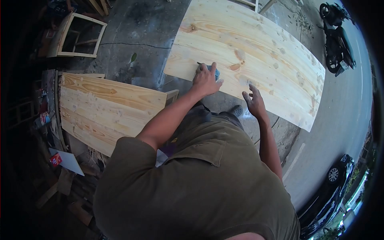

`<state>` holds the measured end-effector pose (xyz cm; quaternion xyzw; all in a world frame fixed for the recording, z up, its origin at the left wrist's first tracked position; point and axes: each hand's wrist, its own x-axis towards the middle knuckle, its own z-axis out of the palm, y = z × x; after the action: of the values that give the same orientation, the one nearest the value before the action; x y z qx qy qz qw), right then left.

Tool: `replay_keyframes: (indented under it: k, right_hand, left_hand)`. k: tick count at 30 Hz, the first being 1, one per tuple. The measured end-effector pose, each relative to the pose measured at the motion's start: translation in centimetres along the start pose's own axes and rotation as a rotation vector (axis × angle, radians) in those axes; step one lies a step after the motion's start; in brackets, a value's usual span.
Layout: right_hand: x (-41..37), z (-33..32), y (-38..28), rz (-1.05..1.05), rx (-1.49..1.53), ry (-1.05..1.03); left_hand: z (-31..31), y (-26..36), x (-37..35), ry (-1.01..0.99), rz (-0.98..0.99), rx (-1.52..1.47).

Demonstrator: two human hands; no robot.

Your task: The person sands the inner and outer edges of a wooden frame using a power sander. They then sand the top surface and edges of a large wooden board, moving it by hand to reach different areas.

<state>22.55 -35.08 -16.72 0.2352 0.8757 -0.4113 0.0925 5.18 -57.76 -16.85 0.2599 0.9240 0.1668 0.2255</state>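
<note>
My left hand (206, 81) is wrapped over the top of a teal palm sander (217, 74), which is mostly hidden beneath my fingers. The sander is at the near left part of a large pale wooden panel (256, 52), close to its near edge. This panel has visible knots and several round, dull patches. Over the same edge, farther right, my right hand (256, 103) hovers with its fingers apart and nothing in them.
A second wooden panel (108, 106) lies to the left. Beyond it stands a wooden frame cabinet (80, 36). Scrap wood and a white board (67, 161) are at the lower left. A motorcycle (338, 44) and a dark car (328, 192) are along the road on the right.
</note>
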Motion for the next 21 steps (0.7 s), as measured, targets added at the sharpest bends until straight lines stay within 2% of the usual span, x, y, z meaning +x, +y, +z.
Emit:
replay_keyframes:
  k: [1, 2, 3, 4, 7, 8, 9, 10, 11, 12, 13, 14, 16, 19, 21]
  right_hand:
    - [0.9, -0.1, -3.4, 0.063, 0.164, -0.042]
    - [1.8, -0.2, -6.4, 0.122, 0.325, -0.083]
    - [2.0, 0.2, -7.2, 0.190, 0.310, -0.087]
    - [2.3, 0.5, -8.1, 0.257, 0.296, -0.091]
    - [2.3, 2.7, -5.9, 0.369, -0.208, 0.103]
    - [1.5, 3.7, -2.4, 0.340, -0.325, 0.223]
    - [1.1, 3.7, -0.1, 0.311, -0.443, 0.342]
    - [1.0, 2.8, 0.5, 0.345, -0.431, 0.370]
    - [0.6, 2.0, 1.1, 0.382, -0.420, 0.395]
    - [0.6, 1.0, 1.7, 0.417, -0.407, 0.426]
    - [0.9, -0.1, 2.7, 0.366, -0.437, 0.405]
    - [1.6, -1.3, 4.1, 0.316, -0.466, 0.382]
    - [2.6, -2.7, 4.7, 0.212, -0.488, 0.339]
    - [4.4, -2.0, 0.2, -0.014, -0.521, 0.218]
    - [5.7, 0.8, -3.1, -0.183, -0.548, 0.166]
  left_hand:
    - [0.3, 2.4, -0.1, -0.111, 0.023, -0.082]
    - [2.1, 3.9, 0.2, -0.136, 0.082, -0.177]
    - [4.5, 5.0, 0.4, -0.137, 0.146, -0.207]
    - [11.9, 4.0, 3.6, 0.016, 0.556, 0.194]
    - [10.1, 3.3, 4.3, -0.376, 0.334, -0.852]
    - [7.1, 2.3, 3.1, -0.296, 0.319, -0.706]
    - [7.3, -0.4, 3.4, -0.100, 0.341, -0.404]
    - [8.4, -3.5, 3.9, 0.090, 0.352, -0.105]
    - [9.1, -7.4, 4.4, 0.206, 0.255, -0.004]
    - [9.3, -12.3, 5.0, 0.292, 0.279, 0.069]
    - [6.3, -15.0, 4.4, 0.275, 0.195, 0.153]
    - [6.2, -18.3, 5.4, 0.405, 0.114, 0.095]
    - [4.3, -22.5, 7.2, 0.465, -0.060, 0.144]
    - [4.0, -25.2, 10.1, 0.506, -0.123, 0.274]
    - [3.6, -25.2, 10.7, 0.483, -0.239, -0.023]
